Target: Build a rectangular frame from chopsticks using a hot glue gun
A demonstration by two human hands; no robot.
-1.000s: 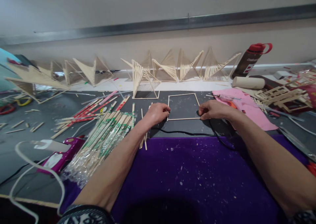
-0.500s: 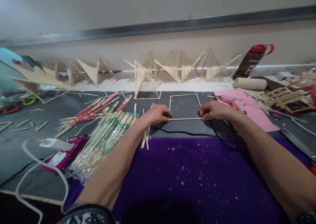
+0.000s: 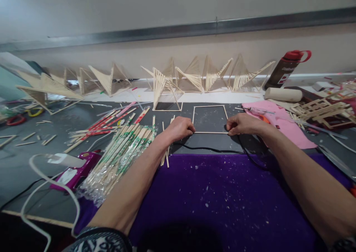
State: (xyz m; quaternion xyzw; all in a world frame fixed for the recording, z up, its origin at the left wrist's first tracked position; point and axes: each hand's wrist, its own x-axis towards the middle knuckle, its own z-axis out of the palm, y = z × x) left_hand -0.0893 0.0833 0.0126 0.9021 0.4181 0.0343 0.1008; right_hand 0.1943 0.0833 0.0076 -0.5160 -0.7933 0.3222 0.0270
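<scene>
A square frame of thin wooden sticks (image 3: 211,132) lies flat on the dark grey table. At its near left corner, my left hand (image 3: 182,128) pinches the frame with thumb and fingers. My right hand (image 3: 240,124) is closed on the near right corner in the same way. The near stick runs straight between the two hands, and the fingertips partly hide its ends. Some loose wooden sticks (image 3: 167,158) lie under and beside my left wrist.
Wrapped chopsticks (image 3: 122,152) are heaped left of my left arm. Stick models (image 3: 190,78) stand along the wall. At right are a pink cloth (image 3: 289,128) and a bottle (image 3: 283,70). A black cable (image 3: 208,148) crosses before the frame; a purple cloth (image 3: 217,196) lies nearest.
Both hands stay on the frame's near corners with almost no movement. The whole view has shifted slightly, so things appear a little further right.
</scene>
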